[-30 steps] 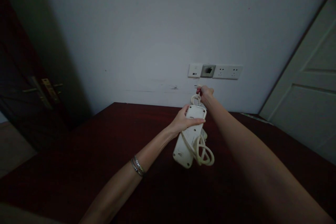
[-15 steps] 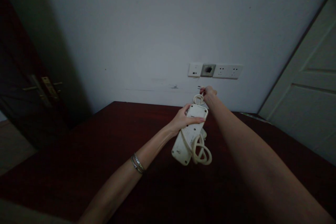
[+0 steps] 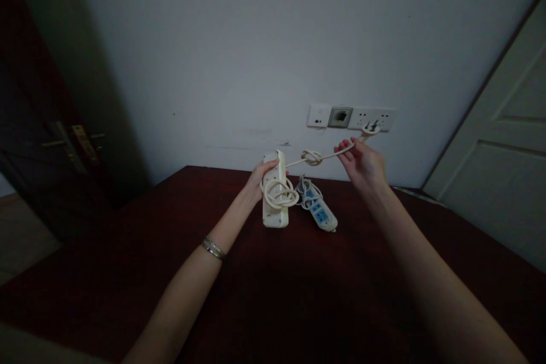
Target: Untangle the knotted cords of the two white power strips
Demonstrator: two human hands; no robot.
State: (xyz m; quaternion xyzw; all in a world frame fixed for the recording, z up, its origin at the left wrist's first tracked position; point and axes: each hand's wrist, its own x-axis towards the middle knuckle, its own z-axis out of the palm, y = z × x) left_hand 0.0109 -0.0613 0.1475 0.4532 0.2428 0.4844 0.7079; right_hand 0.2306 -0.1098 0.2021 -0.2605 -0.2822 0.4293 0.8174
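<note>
Held above the tabletop (image 3: 239, 301), firmly gripped by the fingers of the left hand (image 3: 257, 177): white plastic power strip (image 3: 268, 217), underside outward, socket face hidden, long axis nearly upright in view. Across its front and off to the right, smooth cream cord (image 3: 313, 162), looped and knotted, pinched in the right hand's (image 3: 362, 164) fingers. Beyond, plug (image 3: 370, 132), prongs upward, partly covering wall sockets (image 3: 362, 116). Below, slantwise on dark, shadow-blurred wood, blue-faced strip (image 3: 321, 213).
</note>
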